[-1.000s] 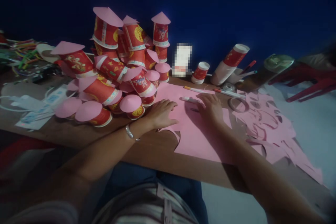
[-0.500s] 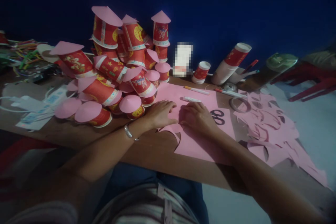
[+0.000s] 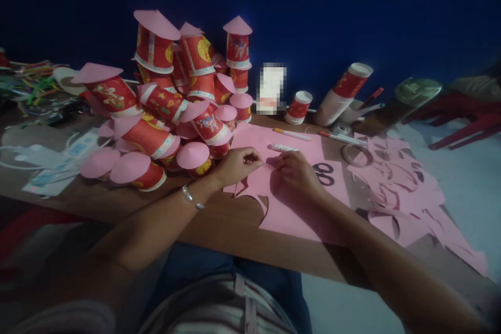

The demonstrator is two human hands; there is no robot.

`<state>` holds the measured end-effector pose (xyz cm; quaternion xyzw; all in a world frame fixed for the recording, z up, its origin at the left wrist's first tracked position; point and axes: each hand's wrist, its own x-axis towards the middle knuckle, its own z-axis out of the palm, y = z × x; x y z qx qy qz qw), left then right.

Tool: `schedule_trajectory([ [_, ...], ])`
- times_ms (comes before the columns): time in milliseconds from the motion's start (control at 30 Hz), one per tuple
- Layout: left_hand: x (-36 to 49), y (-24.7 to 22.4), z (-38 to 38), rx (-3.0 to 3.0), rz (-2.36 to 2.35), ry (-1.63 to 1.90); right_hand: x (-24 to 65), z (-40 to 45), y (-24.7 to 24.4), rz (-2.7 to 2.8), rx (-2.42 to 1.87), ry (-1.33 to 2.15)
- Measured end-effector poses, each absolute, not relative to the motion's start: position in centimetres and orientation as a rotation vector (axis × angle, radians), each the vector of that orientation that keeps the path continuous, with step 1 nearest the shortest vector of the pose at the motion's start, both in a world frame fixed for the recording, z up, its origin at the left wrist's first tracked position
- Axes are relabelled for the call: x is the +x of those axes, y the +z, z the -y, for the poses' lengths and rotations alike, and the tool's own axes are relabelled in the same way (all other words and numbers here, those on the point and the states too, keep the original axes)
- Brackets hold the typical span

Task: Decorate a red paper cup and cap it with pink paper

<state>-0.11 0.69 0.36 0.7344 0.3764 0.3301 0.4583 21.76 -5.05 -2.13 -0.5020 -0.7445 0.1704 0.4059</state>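
Observation:
My left hand (image 3: 240, 164) hovers over the pink paper sheet (image 3: 250, 138), thumb and forefinger pinched together. Facing it across a small gap, my right hand (image 3: 293, 175) has its fingers curled and pressed together. Whatever either pinch holds is too small or hidden to make out. Beside the right hand lie scissors with black handles (image 3: 324, 174); their blades are out of sight under it. A white capped tube (image 3: 284, 147) rests just beyond the fingers. The sheet's near left edge has curved cut-outs.
Red paper cups with pink cone tops (image 3: 193, 155) are piled at the left. A power strip (image 3: 64, 162) lies beside them. At the back stand a single cup (image 3: 300, 107) and a leaning cup stack (image 3: 344, 94). Pink scraps (image 3: 403, 182) and a tape roll (image 3: 357, 155) lie right.
Both hands have lifted a little off the paper. The left fingers have closed into a pinch, and the right fingers have curled in tighter.

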Motion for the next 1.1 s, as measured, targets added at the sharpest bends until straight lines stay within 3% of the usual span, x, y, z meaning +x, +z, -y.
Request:
schedule_trajectory([
  [467, 0.1, 0.3, -0.7, 1.524, -0.918, 0.953, 22.0, 5.1, -1.5, 1.454, -1.255, 0.992],
  [733, 0.1, 0.3, -0.5, 1.420, -0.964, 0.917, 21.3, 6.1, -0.1, 1.764, -1.070, 0.451],
  [833, 0.1, 0.5, -0.3, 1.426, -0.932, 0.812, 21.0, 6.5, 0.4, 1.775, -1.050, 0.411],
  [933, 0.0, 0.8, -0.2, 1.476, -0.884, 0.747, 20.9, 6.5, 0.4, 1.718, -1.075, 0.541],
  [1100, 0.0, 0.8, -0.1, 1.457, -0.790, 0.695, 20.9, 6.0, -1.0, 1.433, -1.142, 1.052],
])
